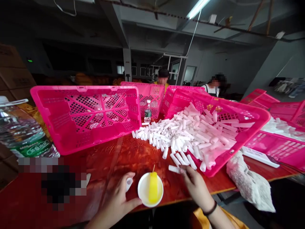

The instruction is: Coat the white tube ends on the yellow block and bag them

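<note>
My left hand (121, 195) is curled round a short white plastic tube (129, 183), its hollow end facing up. The thumb reaches to the rim of a small white bowl (141, 194). In that bowl stands a yellow block (153, 187) with a thin stick poking from its top; its material I cannot make out. On the bowl's other side, my right hand (196, 184) pinches another white tube (173, 169) by one end, held roughly level. Just beyond it, a heap of similar tubes (181, 133) spills from a tipped pink crate (256, 125) onto the red table (107, 168).
An empty-looking pink crate (100, 138) lies on its side at the left, beside a large water jug (30, 140). A small bottle (147, 113) stands behind the heap. At right are a white bag (250, 183) and a white flat box (259, 156). Two people sit beyond.
</note>
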### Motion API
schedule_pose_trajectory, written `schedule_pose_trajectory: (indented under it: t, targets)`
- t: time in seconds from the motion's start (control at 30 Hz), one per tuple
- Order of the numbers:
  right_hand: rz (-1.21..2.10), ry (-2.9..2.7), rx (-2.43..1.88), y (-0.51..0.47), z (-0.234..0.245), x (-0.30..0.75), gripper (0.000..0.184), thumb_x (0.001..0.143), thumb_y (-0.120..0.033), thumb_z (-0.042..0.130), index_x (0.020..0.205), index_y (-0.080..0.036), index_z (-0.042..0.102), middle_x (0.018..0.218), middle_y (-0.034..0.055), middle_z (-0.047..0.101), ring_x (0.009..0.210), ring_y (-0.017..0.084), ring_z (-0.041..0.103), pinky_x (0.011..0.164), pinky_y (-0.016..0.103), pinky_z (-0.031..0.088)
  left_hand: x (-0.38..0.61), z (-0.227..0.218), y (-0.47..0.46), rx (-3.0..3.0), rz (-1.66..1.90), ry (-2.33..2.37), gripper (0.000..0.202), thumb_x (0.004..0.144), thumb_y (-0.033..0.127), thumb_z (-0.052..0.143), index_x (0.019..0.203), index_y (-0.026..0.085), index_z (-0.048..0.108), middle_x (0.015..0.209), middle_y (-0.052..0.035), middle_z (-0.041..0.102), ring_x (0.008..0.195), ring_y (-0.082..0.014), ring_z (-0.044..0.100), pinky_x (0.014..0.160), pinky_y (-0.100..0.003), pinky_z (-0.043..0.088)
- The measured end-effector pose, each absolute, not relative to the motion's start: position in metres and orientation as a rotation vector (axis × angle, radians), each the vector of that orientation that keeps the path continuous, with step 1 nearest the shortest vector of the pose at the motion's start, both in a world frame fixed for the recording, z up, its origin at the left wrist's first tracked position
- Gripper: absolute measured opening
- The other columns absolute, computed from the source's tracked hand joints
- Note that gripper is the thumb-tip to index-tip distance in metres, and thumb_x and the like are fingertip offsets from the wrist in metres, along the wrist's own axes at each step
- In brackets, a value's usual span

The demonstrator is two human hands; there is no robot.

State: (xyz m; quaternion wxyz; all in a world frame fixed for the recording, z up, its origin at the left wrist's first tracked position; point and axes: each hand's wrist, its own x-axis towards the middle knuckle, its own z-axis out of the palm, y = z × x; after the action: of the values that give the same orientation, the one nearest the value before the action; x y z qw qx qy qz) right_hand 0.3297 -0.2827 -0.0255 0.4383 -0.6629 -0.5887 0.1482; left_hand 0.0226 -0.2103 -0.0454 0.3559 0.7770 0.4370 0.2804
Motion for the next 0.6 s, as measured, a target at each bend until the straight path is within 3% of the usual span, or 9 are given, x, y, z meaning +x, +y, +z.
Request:
schedule_pose_trajectory:
  t: [0.1, 0.27, 0.4, 0.6]
  targets:
    - [0.439, -1.559, -1.558, -0.289, -0.013, 0.324, 0.025, 0.093, -0.036, 0.045, 0.101, -0.018, 0.061, 0.097, 0.0103, 0.068, 0.089, 0.023, 0.065, 0.081, 0.037, 0.053, 0.034, -0.043, -0.223, 2.029, 0.629, 1.055, 0.099, 0.057, 0.052, 0.08, 0.137, 0.022, 0.029, 0.145, -0.0184, 0.035, 0.125, -0.0345, 0.046, 0.103, -0.048, 0.041]
    - [0.409, -1.93, -1.293, -0.283, -0.004, 0.302, 0.023, 0.091, -0.019, 0.048, 0.112, -0.02, 0.058, 0.106, 0.0094, 0.065, 0.1, 0.021, 0.062, 0.089, 0.036, 0.052, 0.052, -0.042, -0.22, 2.159, 0.687, 0.985, 0.106, 0.051, 0.05, 0.084, 0.137, 0.023, 0.029, 0.148, -0.0192, 0.029, 0.129, -0.0379, 0.039, 0.103, -0.054, 0.038]
    - [0.253, -1.996, -1.285, -0.274, -0.019, 0.294, 0.032, 0.092, -0.015, 0.047, 0.123, -0.019, 0.053, 0.115, 0.0133, 0.061, 0.106, 0.023, 0.059, 0.092, 0.04, 0.051, 0.055, -0.039, -0.222, 2.152, 0.656, 1.013, 0.094, 0.05, 0.037, 0.087, 0.13, 0.023, 0.039, 0.138, -0.0158, 0.045, 0.122, -0.0342, 0.047, 0.101, -0.051, 0.041]
    - [0.307, -2.076, -1.217, -0.269, -0.028, 0.295, 0.025, 0.092, -0.014, 0.044, 0.11, -0.02, 0.061, 0.104, 0.0124, 0.06, 0.096, 0.022, 0.06, 0.081, 0.036, 0.054, 0.056, -0.036, -0.226, 2.164, 0.692, 1.065, 0.086, 0.048, 0.031, 0.087, 0.123, 0.023, 0.046, 0.13, -0.013, 0.054, 0.117, -0.033, 0.052, 0.098, -0.05, 0.044]
